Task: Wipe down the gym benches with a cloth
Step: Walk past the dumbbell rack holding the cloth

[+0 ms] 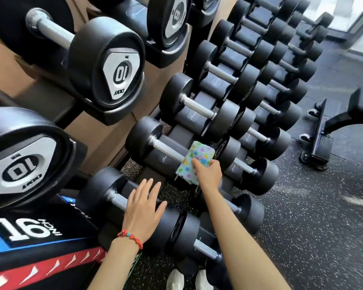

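Rack (105, 139): tan panels with black moulded cradles, tiered, running from lower left up and away to upper right. All positions below are given relative to it.

Floor (323, 216): in front of the rack, dark rubber, matte, flecked with pale specks.

Bench (331, 122): right of the rack on the floor, well apart from both hands. Black padded slab on a black frame with small wheels. Only its near end is in view.

Box (29, 237): at the rack's lower left end. Black face, blue and red bands, white print "16".

Dumbbells (197, 114): lying in the cradles in rows. Round black rubber heads, smooth and dull; knurled grey metal handles. Two upper-tier heads carry silver shield plates marked "10".

Left hand (142, 212): over the rack's lowest tier, fingers straight and spread, palm flat on a dumbbell head beside its handle. Gripping nothing. Bracelet (130, 237) of red and teal beads on the wrist.

Right hand (208, 174): one dumbbell further along the same tier, fingers curled, pinching the cloth.

Cloth (194, 162): folded soft rectangle, pale blue with coloured dots, draped over a dumbbell head on that lowest tier. It is not on the bench.

Shoes (187, 279): two pale toes on the floor at the rack's foot.
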A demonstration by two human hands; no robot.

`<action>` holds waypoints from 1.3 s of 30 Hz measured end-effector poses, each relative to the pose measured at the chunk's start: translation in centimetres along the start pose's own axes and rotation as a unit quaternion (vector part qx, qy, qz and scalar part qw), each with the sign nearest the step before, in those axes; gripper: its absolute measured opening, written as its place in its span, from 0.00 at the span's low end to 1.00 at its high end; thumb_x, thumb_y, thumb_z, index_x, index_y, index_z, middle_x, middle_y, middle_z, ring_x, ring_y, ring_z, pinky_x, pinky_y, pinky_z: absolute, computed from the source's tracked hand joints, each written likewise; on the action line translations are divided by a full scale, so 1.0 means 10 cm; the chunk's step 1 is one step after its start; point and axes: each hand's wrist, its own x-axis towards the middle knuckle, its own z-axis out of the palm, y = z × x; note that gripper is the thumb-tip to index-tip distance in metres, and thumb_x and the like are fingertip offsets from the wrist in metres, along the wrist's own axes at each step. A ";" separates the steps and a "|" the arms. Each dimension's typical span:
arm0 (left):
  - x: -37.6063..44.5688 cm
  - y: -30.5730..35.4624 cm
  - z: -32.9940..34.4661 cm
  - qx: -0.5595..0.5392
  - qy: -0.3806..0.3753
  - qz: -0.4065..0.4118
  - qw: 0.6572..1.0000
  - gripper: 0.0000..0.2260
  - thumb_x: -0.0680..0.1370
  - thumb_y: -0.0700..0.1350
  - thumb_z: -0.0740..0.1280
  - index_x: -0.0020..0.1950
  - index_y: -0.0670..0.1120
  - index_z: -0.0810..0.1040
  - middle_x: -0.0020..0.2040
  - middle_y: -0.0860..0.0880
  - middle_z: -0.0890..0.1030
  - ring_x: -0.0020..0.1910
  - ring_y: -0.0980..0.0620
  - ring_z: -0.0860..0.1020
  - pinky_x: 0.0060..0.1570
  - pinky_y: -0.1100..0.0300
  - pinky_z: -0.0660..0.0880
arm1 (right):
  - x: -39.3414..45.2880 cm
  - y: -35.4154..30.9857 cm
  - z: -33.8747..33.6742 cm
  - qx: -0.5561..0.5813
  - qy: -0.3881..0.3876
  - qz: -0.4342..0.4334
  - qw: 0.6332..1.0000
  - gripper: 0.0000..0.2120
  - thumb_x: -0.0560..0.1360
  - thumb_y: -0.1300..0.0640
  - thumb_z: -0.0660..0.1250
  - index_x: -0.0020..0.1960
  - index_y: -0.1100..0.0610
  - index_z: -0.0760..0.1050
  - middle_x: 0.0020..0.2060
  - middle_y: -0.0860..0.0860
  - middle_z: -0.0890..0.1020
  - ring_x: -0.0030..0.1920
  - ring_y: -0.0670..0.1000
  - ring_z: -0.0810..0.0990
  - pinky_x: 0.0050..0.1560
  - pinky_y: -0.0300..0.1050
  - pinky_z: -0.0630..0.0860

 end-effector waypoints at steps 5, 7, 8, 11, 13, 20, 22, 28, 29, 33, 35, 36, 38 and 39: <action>-0.06 0.05 -0.03 -0.019 -0.022 -0.008 1.000 0.25 0.74 0.54 0.55 0.60 0.40 0.78 0.59 0.39 0.79 0.58 0.40 0.78 0.51 0.42 0.75 | -0.14 0.05 -0.20 0.101 -0.017 0.015 0.995 0.20 0.71 0.57 0.71 0.56 0.61 0.66 0.46 0.51 0.75 0.43 0.49 0.76 0.41 0.41 0.74; -0.09 0.08 -0.05 -0.023 -0.028 -0.010 0.999 0.25 0.74 0.54 0.55 0.61 0.40 0.78 0.59 0.39 0.79 0.59 0.40 0.77 0.52 0.42 0.75 | -0.19 0.08 -0.30 0.133 -0.037 0.017 0.990 0.19 0.71 0.58 0.71 0.55 0.61 0.66 0.46 0.51 0.76 0.41 0.48 0.77 0.38 0.37 0.76; -0.11 0.09 -0.06 -0.026 -0.027 -0.009 0.999 0.25 0.74 0.54 0.55 0.61 0.40 0.78 0.59 0.39 0.79 0.59 0.40 0.77 0.52 0.42 0.75 | -0.23 0.10 -0.35 0.144 -0.051 0.018 0.988 0.19 0.71 0.59 0.71 0.55 0.60 0.65 0.46 0.52 0.76 0.42 0.48 0.78 0.40 0.38 0.77; -0.17 0.15 -0.10 -0.034 -0.024 -0.006 0.999 0.25 0.75 0.54 0.55 0.62 0.40 0.77 0.60 0.40 0.78 0.61 0.40 0.76 0.54 0.43 0.74 | -0.38 0.13 -0.53 0.171 -0.083 0.016 0.982 0.20 0.71 0.60 0.71 0.57 0.59 0.64 0.48 0.53 0.76 0.46 0.52 0.79 0.45 0.47 0.79; -0.21 0.21 -0.13 -0.040 -0.023 -0.002 0.999 0.25 0.75 0.54 0.55 0.62 0.40 0.76 0.61 0.40 0.78 0.61 0.40 0.76 0.55 0.43 0.73 | -0.48 0.18 -0.67 0.187 -0.091 0.011 0.978 0.20 0.72 0.60 0.70 0.58 0.58 0.64 0.47 0.53 0.76 0.46 0.52 0.79 0.47 0.49 0.79; -0.38 0.48 -0.13 -0.073 -0.035 0.044 0.996 0.25 0.76 0.56 0.54 0.64 0.42 0.75 0.63 0.41 0.77 0.64 0.41 0.74 0.56 0.43 0.72 | -0.91 0.57 -1.17 0.266 -0.060 0.036 0.961 0.23 0.72 0.61 0.70 0.61 0.58 0.62 0.51 0.54 0.77 0.44 0.51 0.81 0.37 0.41 0.81; -0.42 0.57 -0.10 -0.081 -0.045 0.072 0.993 0.26 0.76 0.56 0.54 0.66 0.42 0.74 0.64 0.41 0.76 0.65 0.41 0.72 0.58 0.44 0.71 | -1.05 0.72 -1.28 0.280 -0.029 0.043 0.959 0.25 0.70 0.62 0.72 0.61 0.57 0.62 0.52 0.56 0.78 0.46 0.53 0.81 0.43 0.48 0.81; -0.52 0.83 -0.03 -0.042 -0.069 0.203 0.976 0.24 0.75 0.55 0.55 0.62 0.42 0.77 0.59 0.42 0.79 0.60 0.42 0.77 0.52 0.47 0.75 | -1.51 1.15 -1.48 0.300 0.055 0.043 0.952 0.30 0.67 0.65 0.74 0.63 0.54 0.63 0.53 0.55 0.77 0.47 0.49 0.81 0.41 0.43 0.80; -0.55 0.86 -0.02 -0.035 -0.070 0.225 0.971 0.24 0.74 0.54 0.55 0.61 0.41 0.78 0.59 0.42 0.80 0.59 0.42 0.78 0.51 0.47 0.76 | -1.60 1.23 -1.49 0.302 0.069 0.042 0.950 0.33 0.66 0.65 0.75 0.65 0.53 0.63 0.55 0.53 0.77 0.49 0.50 0.80 0.44 0.45 0.79; -0.68 0.90 0.04 -0.003 -0.089 0.307 0.947 0.25 0.74 0.55 0.54 0.61 0.40 0.78 0.59 0.41 0.79 0.59 0.41 0.77 0.52 0.45 0.76 | -2.03 1.50 -1.54 0.300 0.135 0.031 0.944 0.40 0.67 0.65 0.74 0.72 0.50 0.58 0.62 0.50 0.72 0.58 0.50 0.76 0.56 0.48 0.76; -0.78 0.93 0.08 0.008 -0.105 0.344 0.933 0.26 0.74 0.55 0.54 0.62 0.41 0.77 0.59 0.41 0.79 0.60 0.42 0.77 0.53 0.45 0.76 | -2.26 1.64 -1.58 0.301 0.168 0.028 0.938 0.39 0.68 0.65 0.73 0.72 0.48 0.58 0.63 0.48 0.70 0.59 0.49 0.75 0.58 0.47 0.75; -0.85 0.96 0.10 0.010 -0.114 0.363 0.925 0.26 0.74 0.55 0.54 0.62 0.41 0.77 0.59 0.41 0.79 0.60 0.42 0.77 0.53 0.45 0.76 | -2.39 1.72 -1.62 0.310 0.182 0.030 0.933 0.38 0.69 0.65 0.73 0.72 0.47 0.59 0.63 0.48 0.70 0.58 0.48 0.75 0.55 0.44 0.77; -1.01 1.06 0.13 0.014 -0.129 0.403 0.906 0.25 0.74 0.55 0.55 0.61 0.41 0.78 0.58 0.41 0.80 0.59 0.41 0.78 0.52 0.45 0.77 | -2.64 1.90 -1.70 0.337 0.206 0.039 0.918 0.34 0.70 0.66 0.71 0.71 0.48 0.62 0.61 0.48 0.72 0.55 0.46 0.76 0.45 0.34 0.78; -1.09 1.12 0.16 0.014 -0.138 0.422 0.896 0.25 0.74 0.55 0.55 0.60 0.40 0.79 0.58 0.41 0.80 0.58 0.41 0.78 0.51 0.45 0.77 | -2.77 2.00 -1.75 0.344 0.222 0.049 0.911 0.32 0.71 0.66 0.70 0.70 0.49 0.63 0.60 0.49 0.72 0.54 0.46 0.77 0.43 0.32 0.77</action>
